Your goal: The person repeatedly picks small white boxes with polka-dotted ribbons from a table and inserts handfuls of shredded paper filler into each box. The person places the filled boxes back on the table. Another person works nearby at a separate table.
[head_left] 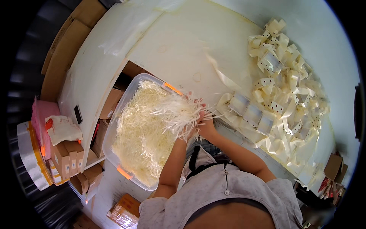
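A bunch of cream shredded paper (pixel 176 113) is gathered between my two hands, over the right side of a clear plastic tub (pixel 108 147) with orange latches. My left hand (pixel 187 132) closes on it from below, its fingers mostly hidden by the strands. On the other side my right hand (pixel 206 126) curls its fingers round the same bunch. Loose strands stick out between the fingers and fan toward the tub. More shredded paper (pixel 139 129) of the same colour fills the tub.
At right, small pale boxes (pixel 253 115) with cream ribbons (pixel 289 126) lie heaped on the white table (pixel 179 45). A dark phone (pixel 78 114) rests at left, near a white cloth bag (pixel 64 129) on cardboard boxes (pixel 66 156). A taped carton (pixel 126 210) sits on the floor.
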Demonstrator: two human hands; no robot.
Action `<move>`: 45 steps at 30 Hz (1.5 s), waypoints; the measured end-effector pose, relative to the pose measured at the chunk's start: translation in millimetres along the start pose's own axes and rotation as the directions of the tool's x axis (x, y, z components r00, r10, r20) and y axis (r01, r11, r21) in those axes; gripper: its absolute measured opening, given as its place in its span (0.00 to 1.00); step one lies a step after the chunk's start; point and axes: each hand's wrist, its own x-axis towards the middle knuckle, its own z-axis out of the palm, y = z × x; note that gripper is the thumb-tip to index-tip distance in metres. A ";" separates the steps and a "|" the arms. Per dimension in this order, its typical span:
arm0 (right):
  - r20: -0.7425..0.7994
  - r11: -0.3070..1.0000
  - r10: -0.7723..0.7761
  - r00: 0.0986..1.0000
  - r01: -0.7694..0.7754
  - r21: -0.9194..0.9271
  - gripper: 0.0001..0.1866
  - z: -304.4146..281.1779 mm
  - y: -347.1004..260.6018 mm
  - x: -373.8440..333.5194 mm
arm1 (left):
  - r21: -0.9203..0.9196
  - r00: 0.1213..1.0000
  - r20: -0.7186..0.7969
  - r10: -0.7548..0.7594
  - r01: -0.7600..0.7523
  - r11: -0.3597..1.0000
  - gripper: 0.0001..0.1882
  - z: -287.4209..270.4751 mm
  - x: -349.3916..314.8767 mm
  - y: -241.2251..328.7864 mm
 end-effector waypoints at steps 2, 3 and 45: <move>0.202 0.967 0.224 0.953 -0.244 0.078 0.18 -18.9 -17.3 3.0 | 0.109 0.993 -0.054 0.106 -0.100 0.989 0.21 15.4 -12.7 -87.9; 0.143 0.963 0.185 0.972 -0.208 0.170 0.17 -17.5 -12.0 3.2 | 0.160 0.984 -0.064 0.167 -0.155 0.975 0.21 22.9 -13.8 -112.5; 0.387 -0.087 0.514 0.766 -0.402 0.912 0.16 2.6 -33.5 38.7 | 0.198 0.883 -0.308 0.355 -0.306 0.931 0.27 -28.7 -14.8 7.3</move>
